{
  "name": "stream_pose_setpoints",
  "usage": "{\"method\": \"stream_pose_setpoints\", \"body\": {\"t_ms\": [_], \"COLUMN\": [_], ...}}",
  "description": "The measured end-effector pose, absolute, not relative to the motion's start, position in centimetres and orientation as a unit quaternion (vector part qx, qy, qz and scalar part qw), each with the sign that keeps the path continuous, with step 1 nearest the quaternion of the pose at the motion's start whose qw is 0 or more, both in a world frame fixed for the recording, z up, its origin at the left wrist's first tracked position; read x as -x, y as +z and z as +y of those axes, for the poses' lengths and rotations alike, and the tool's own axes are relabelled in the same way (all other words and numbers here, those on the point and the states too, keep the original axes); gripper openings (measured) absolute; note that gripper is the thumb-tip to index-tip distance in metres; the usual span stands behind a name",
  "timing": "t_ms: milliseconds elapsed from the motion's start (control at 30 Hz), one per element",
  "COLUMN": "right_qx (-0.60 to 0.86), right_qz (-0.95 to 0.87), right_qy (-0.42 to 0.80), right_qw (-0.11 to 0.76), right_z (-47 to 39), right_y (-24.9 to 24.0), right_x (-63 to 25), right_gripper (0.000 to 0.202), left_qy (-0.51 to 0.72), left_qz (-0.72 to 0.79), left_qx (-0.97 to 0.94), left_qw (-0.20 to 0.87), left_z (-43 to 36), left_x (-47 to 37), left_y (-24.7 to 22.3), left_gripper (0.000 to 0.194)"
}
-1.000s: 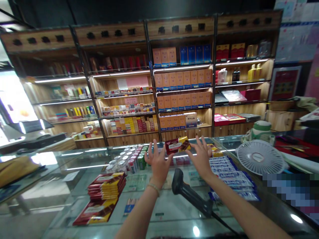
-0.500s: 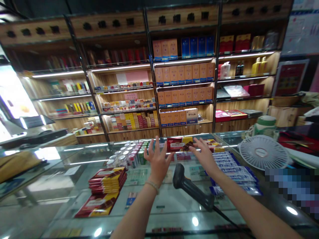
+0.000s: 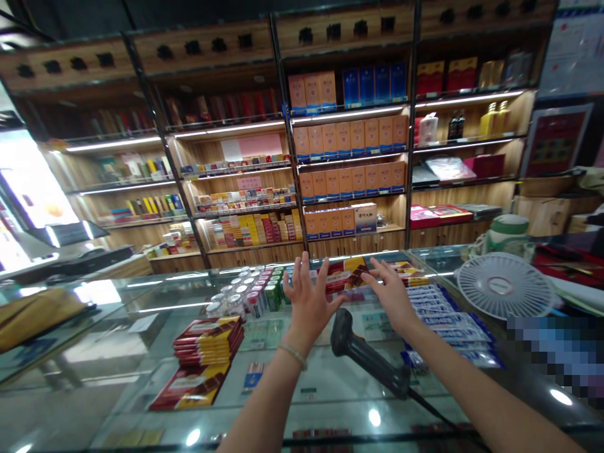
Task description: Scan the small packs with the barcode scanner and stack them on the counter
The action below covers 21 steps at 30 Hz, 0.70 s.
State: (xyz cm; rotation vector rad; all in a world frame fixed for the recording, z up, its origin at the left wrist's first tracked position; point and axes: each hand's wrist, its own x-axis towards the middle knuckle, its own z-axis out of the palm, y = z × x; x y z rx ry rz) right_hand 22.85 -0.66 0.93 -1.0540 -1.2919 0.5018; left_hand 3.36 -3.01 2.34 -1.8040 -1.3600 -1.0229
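Observation:
A red-and-yellow chocolate packet (image 3: 346, 275) stands tilted at the counter's far side, its printed front toward me. My right hand (image 3: 389, 292) is at its right end, with the thumb against its corner; the fingers behind are hard to make out. My left hand (image 3: 306, 302) has its fingers spread, with nothing in it, just in front of the packet's left end and partly covering it. Between my forearms a black barcode scanner (image 3: 368, 358) lies on the glass. More such packets form a stack (image 3: 207, 343) to the left, with others (image 3: 189, 385) lying in front of it.
Small round tubs (image 3: 240, 292) stand in rows left of my hands. Blue-and-white wrapped bars (image 3: 446, 324) lie to the right, near a white slatted basket (image 3: 503, 286) and a green-and-white jug (image 3: 508, 229). Beyond the glass counter (image 3: 330, 384) rise shelves of boxes (image 3: 352, 182).
The packet has tilted, its left end now lower than its right. My left hand has shifted slightly right and up in view, fingers still spread. My right hand stays at the packet's right end.

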Motion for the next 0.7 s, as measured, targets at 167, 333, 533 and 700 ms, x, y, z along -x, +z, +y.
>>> {"method": "stream_pose_setpoints", "body": {"t_ms": [167, 333, 533, 700], "right_qx": [0.465, 0.455, 0.392, 0.352], "right_qz": [-0.6, -0.633, -0.725, -0.784], "right_qy": [0.18, 0.151, 0.078, 0.063], "right_qw": [0.625, 0.608, 0.561, 0.507], "right_z": [-0.9, -1.9, -4.3, -5.4], "right_y": [0.7, 1.3, 1.7, 1.7], "right_x": [-22.3, -21.9, -21.0, -20.8], "right_gripper": [0.034, 0.035, 0.038, 0.044], "left_qy": [-0.39, -0.401, -0.425, -0.44], "left_qz": [-0.499, -0.513, -0.527, -0.525], "left_qx": [0.706, 0.694, 0.668, 0.663], "left_qw": [0.318, 0.307, 0.307, 0.302], "left_z": [-3.2, -3.3, -3.2, -3.2], "left_x": [-3.6, -3.4, -3.2, -2.8], "left_y": [2.2, 2.5, 2.6, 2.7], "left_gripper": [0.082, 0.069, 0.059, 0.059]}}
